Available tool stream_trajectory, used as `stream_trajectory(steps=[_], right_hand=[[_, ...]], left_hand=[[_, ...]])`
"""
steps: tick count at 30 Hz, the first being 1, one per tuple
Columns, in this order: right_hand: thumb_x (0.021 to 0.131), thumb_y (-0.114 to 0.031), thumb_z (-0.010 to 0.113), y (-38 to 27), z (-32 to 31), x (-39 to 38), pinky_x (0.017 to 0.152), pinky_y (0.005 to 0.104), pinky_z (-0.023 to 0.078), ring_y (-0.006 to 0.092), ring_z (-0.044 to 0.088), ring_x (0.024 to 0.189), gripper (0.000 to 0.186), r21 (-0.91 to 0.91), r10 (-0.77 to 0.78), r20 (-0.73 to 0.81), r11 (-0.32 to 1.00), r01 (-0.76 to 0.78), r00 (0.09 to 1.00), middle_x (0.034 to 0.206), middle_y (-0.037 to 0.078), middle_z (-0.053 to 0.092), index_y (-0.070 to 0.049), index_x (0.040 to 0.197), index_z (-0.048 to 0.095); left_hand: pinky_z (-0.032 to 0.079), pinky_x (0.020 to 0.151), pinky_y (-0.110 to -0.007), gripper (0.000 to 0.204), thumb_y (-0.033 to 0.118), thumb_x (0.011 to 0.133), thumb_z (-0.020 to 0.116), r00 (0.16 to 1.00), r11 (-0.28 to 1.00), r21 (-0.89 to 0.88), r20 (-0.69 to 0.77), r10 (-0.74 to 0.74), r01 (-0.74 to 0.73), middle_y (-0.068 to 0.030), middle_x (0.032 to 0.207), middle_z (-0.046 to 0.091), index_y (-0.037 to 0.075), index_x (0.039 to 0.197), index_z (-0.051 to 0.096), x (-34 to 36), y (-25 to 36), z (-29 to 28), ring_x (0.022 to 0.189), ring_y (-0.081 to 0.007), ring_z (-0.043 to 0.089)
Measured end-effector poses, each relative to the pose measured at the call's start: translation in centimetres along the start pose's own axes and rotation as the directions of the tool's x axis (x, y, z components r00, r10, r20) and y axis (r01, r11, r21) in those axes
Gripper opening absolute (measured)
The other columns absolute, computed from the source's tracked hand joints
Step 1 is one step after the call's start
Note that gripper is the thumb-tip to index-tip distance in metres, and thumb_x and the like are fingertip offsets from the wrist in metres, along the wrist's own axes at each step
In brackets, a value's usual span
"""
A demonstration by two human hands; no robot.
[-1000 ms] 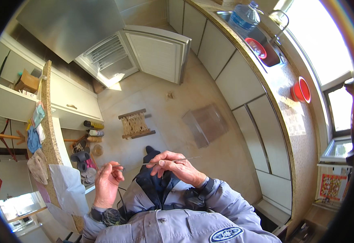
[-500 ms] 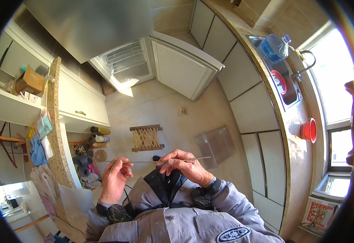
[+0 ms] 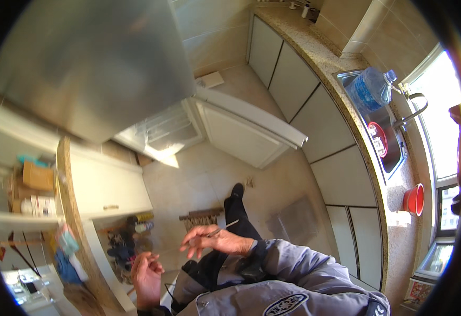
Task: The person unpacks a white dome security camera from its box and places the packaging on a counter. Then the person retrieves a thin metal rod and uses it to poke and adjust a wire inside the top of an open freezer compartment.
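Note:
In the lower middle, my right hand (image 3: 214, 241) is closed around a thin, stick-like rod (image 3: 232, 224). One end shows above the knuckles; the rest is hidden by the fingers. Lower and to the left, my left hand (image 3: 147, 274) is raised with its fingers apart and loosely bent. Nothing shows in it. Just beyond my right hand, a low folding stool (image 3: 201, 216) with a corded seat stands on the floor, partly covered by the hand.
A fridge door (image 3: 241, 131) hangs open ahead. My black shoe (image 3: 236, 190) is on the floor, and a clear plastic bin (image 3: 296, 221) lies to its right. The right counter holds a sink with a large water bottle (image 3: 368, 90) and a red tub (image 3: 414, 200). Shelves (image 3: 19, 216) line the left.
My left hand has come off the rod and dropped lower. My right hand keeps it, now tilted. One leg has stepped forward, and the view has shifted.

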State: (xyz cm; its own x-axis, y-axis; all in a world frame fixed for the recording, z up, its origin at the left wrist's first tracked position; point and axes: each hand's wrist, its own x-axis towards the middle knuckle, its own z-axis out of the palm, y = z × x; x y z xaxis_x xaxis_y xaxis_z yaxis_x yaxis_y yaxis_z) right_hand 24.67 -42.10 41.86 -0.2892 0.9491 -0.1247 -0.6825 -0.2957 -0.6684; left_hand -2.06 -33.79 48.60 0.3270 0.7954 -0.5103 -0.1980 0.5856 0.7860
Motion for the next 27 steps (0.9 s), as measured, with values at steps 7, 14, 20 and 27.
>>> stream_trajectory(steps=[7, 14, 20, 27], right_hand=[[0.103, -0.012, 0.050, -8.5, -9.8, 4.9, 0.086, 0.0314, 0.054, 0.0174, 0.068, 0.104, 0.037, 0.089, 0.005, 0.080, 0.996, -0.012, 0.997, 0.131, 0.012, 0.066, -0.003, 0.139, 0.052], [0.101, -0.022, 0.057, -13.6, -16.0, 4.8, 0.084, 0.0291, 0.052, 0.0150, 0.065, 0.104, 0.044, -0.123, 0.191, 0.013, 0.974, -0.188, 0.982, 0.129, 0.009, 0.065, -0.003, 0.141, 0.051], [0.096, -0.025, 0.061, -8.2, -23.4, 4.5, 0.086, 0.0390, 0.054, 0.0295, 0.070, 0.100, 0.036, -0.652, -0.006, -0.277, 0.736, -0.183, 0.961, 0.107, 0.018, 0.072, -0.004, 0.126, 0.062], [0.089, -0.031, 0.060, 1.6, -30.5, 2.3, 0.081, 0.0510, 0.057, 0.0400, 0.071, 0.095, 0.025, -0.529, 0.050, -0.789, 0.451, -0.719, 0.612, 0.097, 0.018, 0.074, -0.020, 0.108, 0.071]], left_hand=[[0.052, 0.075, -0.029, 0.019, 0.022, 0.105, 0.058, 0.999, 0.991, 0.127, -0.023, -0.036, 0.039, -0.0065, 0.103, 0.071, 0.007, 0.115, 0.065, 11.1, 3.5, 10.8, 0.081, -0.0141, 0.063], [0.052, 0.074, -0.031, 0.020, 0.023, 0.104, 0.059, 0.997, 0.984, 0.164, -0.033, -0.068, 0.073, -0.0080, 0.102, 0.071, 0.007, 0.115, 0.064, 15.9, 5.4, 16.8, 0.080, -0.0154, 0.064], [0.052, 0.075, -0.032, 0.021, 0.024, 0.104, 0.059, 0.994, 0.964, 0.242, -0.030, -0.109, 0.113, -0.0098, 0.103, 0.071, 0.007, 0.115, 0.064, 18.8, 6.7, 18.3, 0.080, -0.0163, 0.064], [0.055, 0.075, -0.033, 0.022, 0.023, 0.105, 0.057, 0.977, 0.905, 0.369, -0.058, -0.207, 0.213, -0.0128, 0.105, 0.071, 0.005, 0.117, 0.063, 24.4, 7.2, 17.3, 0.082, -0.0179, 0.067]])
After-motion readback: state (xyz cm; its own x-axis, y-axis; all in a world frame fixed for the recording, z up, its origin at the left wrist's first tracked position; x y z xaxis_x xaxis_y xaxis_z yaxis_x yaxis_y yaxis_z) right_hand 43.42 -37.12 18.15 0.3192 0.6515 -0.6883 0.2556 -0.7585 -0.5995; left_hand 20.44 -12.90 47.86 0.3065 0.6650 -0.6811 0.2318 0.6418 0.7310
